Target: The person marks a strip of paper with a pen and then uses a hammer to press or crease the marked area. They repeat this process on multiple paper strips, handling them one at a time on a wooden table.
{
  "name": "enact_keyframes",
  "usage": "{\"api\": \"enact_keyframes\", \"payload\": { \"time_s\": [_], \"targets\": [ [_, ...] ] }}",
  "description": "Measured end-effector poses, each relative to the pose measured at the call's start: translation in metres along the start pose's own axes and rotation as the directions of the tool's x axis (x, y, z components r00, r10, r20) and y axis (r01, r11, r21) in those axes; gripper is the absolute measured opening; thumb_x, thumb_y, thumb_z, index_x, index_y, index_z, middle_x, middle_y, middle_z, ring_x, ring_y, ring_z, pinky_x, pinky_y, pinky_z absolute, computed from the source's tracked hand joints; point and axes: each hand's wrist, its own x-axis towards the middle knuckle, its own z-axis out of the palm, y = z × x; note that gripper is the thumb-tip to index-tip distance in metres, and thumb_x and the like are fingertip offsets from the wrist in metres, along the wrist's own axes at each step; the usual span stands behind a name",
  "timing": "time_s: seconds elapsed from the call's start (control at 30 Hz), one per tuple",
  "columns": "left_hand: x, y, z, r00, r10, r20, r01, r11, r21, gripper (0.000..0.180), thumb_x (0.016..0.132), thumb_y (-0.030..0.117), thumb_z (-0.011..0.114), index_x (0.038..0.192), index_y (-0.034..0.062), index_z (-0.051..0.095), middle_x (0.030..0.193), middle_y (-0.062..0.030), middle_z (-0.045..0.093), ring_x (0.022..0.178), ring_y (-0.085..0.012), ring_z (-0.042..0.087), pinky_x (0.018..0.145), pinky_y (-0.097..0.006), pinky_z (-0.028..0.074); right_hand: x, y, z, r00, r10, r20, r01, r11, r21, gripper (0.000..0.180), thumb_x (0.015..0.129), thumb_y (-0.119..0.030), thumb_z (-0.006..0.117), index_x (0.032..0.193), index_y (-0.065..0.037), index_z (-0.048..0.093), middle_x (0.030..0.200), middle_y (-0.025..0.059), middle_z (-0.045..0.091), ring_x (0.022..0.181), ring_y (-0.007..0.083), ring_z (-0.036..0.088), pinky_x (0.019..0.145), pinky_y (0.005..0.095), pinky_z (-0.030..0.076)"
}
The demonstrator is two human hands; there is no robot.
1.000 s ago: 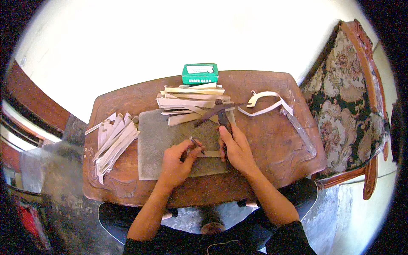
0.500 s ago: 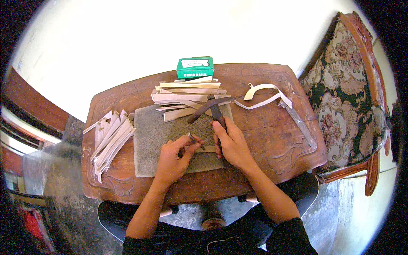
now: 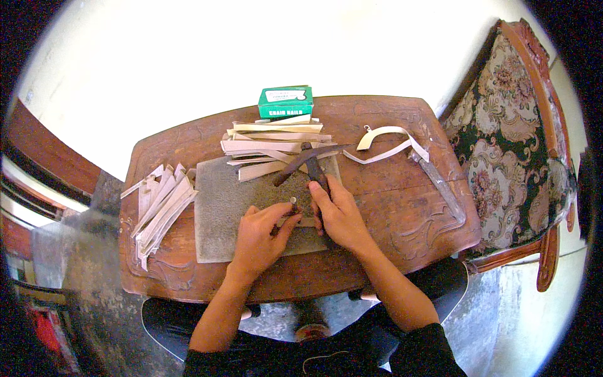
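Note:
My left hand (image 3: pixel 262 235) is closed, its thumb and fingers pinching a short metal punch (image 3: pixel 293 202) with a shiny round end facing up. The punch stands nearly upright over a pale strip (image 3: pixel 306 222) that lies on the grey mat (image 3: pixel 217 213); its lower tip is hidden by my fingers. My right hand (image 3: pixel 339 213) grips the dark handle of a hammer (image 3: pixel 312 164) just right of the punch. The hammer's long, dark head points toward the back right and hangs above the mat, apart from the punch.
Behind the mat lies a pile of pale strips (image 3: pixel 270 146), with a green box (image 3: pixel 285 103) behind it. Another bundle of strips (image 3: pixel 164 210) is at the left. A curled strip (image 3: pixel 383 135) and a worn flat bar (image 3: pixel 440 188) lie right on the carved wooden table (image 3: pixel 402 207), beside a floral chair (image 3: pixel 509 132).
The punch has gone from tilted to nearly upright in my left hand, its shiny end now on top. My right hand keeps the hammer in almost the same place.

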Motion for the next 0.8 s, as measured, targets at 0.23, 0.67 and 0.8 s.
{"api": "enact_keyframes", "payload": {
  "time_s": [0.23,0.67,0.8],
  "targets": [
    [-0.004,0.002,0.001,0.998,-0.045,-0.045,0.042,0.997,-0.059,0.02,0.085,0.018,0.072,0.1,0.005,0.068,0.093,-0.0109,0.072,0.064,-0.029,0.065,0.067,-0.04,0.046,0.002,0.006,-0.003,0.995,0.101,0.015,-0.101,0.994,0.039,0.028,0.102,-0.031,0.05,0.106,-0.005,0.055,0.07,0.0014,0.051,0.048,0.0103,0.047,0.042,0.0266,0.04],
    [-0.004,0.0,0.0,0.998,-0.053,-0.013,0.05,0.985,-0.163,0.018,0.087,0.016,0.069,0.102,0.0059,0.069,0.087,-0.0108,0.071,0.069,-0.0291,0.066,0.064,-0.039,0.047,-0.038,-0.12,-0.047,0.99,-0.089,0.106,0.131,0.852,-0.507,0.027,0.096,-0.022,0.059,0.109,-0.001,0.052,0.077,0.0217,0.063,0.07,0.0422,0.064,0.06,0.0483,0.046],
    [-0.004,0.0,0.001,1.0,-0.016,-0.024,0.012,0.989,-0.15,0.018,0.087,0.015,0.068,0.103,0.0065,0.069,0.089,-0.0105,0.071,0.072,-0.0299,0.067,0.063,-0.04,0.046,-0.053,-0.128,-0.048,0.965,-0.206,0.162,0.262,0.753,-0.603,0.034,0.094,-0.019,0.062,0.119,0.001,0.05,0.08,0.0251,0.064,0.077,0.0459,0.064,0.064,0.0523,0.048]
  ]
}}
